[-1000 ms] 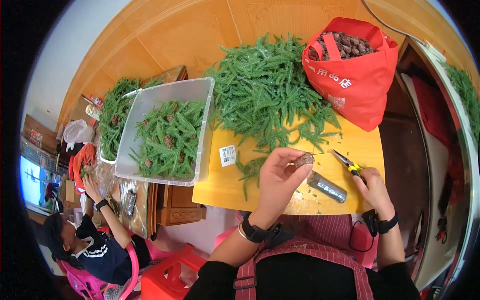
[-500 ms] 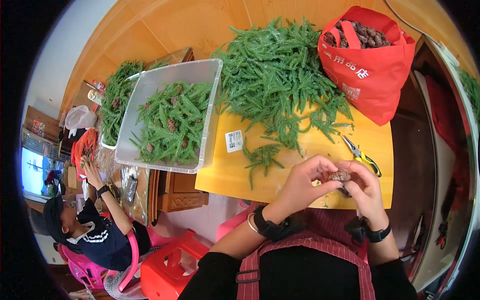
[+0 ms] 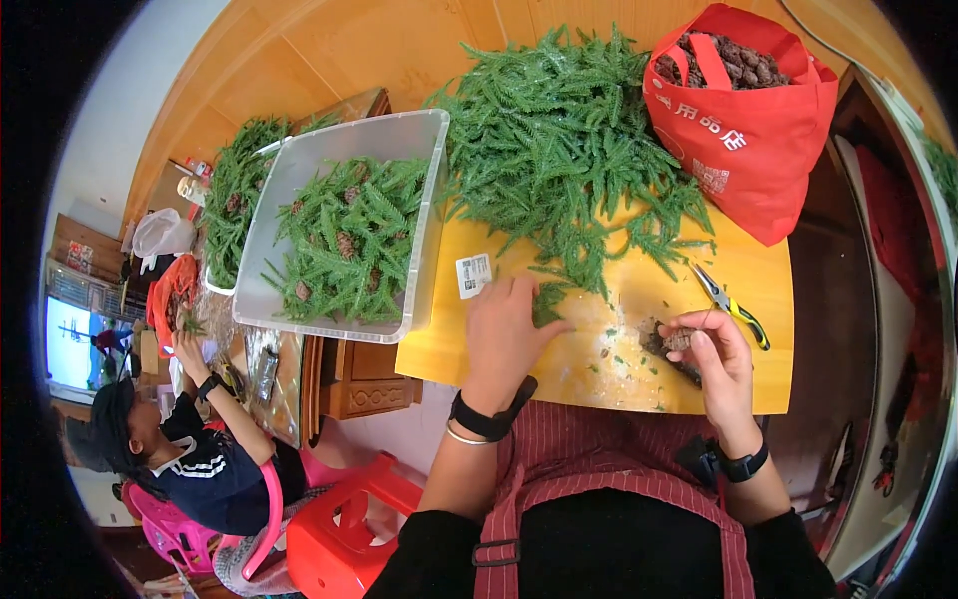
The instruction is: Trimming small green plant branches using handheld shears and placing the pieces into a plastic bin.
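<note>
A brown pine cone (image 3: 678,340) is pinched between the thumb and fingers of my right hand (image 3: 720,364), just above the right part of the yellow board (image 3: 599,374). My left hand (image 3: 504,329) rests palm down over a small green fir sprig (image 3: 546,302), thumb spread away from the fingers; most of the sprig is hidden under it. Beyond the hands lies a large heap of green fir sprigs (image 3: 559,140). Yellow-and-black pliers (image 3: 733,307) lie to the right, behind my right hand. Beneath the cone is something dark I cannot make out.
A clear plastic bin (image 3: 424,240) at the left holds sprigs with pine cones. A red bag (image 3: 743,150) full of cones stands at the back right. A white label card (image 3: 473,276) and green scraps lie on the board. A co-worker (image 3: 220,449) sits left, near a red stool (image 3: 344,529).
My hands have parted. The left has moved left onto the small sprig, while the right keeps the pine cone near where both hands held it. The view has shifted slightly.
</note>
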### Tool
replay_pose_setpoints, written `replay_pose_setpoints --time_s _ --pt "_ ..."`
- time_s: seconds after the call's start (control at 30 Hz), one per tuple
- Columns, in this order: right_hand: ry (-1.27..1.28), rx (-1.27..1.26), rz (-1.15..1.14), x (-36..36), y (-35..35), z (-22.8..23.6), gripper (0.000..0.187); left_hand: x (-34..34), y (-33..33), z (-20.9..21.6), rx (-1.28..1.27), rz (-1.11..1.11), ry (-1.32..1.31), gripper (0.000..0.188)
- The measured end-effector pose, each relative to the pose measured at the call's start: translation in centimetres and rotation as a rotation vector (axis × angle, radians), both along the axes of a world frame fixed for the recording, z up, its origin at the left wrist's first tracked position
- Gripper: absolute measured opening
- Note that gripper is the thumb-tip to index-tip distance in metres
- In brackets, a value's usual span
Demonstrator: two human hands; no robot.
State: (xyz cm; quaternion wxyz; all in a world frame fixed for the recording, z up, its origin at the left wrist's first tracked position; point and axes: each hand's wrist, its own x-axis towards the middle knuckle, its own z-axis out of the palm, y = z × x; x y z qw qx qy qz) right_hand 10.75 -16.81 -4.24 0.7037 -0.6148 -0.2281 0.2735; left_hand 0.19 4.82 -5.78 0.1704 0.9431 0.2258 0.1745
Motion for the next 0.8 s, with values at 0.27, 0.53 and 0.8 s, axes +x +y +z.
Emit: replay_pose_setpoints --time_s 0.27,0.53,0.8 --pt "0.007 0.041 0.085 -0.2 0.0 0.9 0.018 0.4 -0.2 0.4 -0.605 -0.102 -0.185 0.035" --pt "-0.275 0.047 0.194 0.4 0.7 3.5 0.018 0.6 -2.3 4.6 -1.104 -0.399 -0.370 0.038" --pt "-0.418 -0.015 0.210 1.4 0.1 3.8 0.013 1.4 -3.6 5.5 -1.378 -0.502 -0.367 0.037"
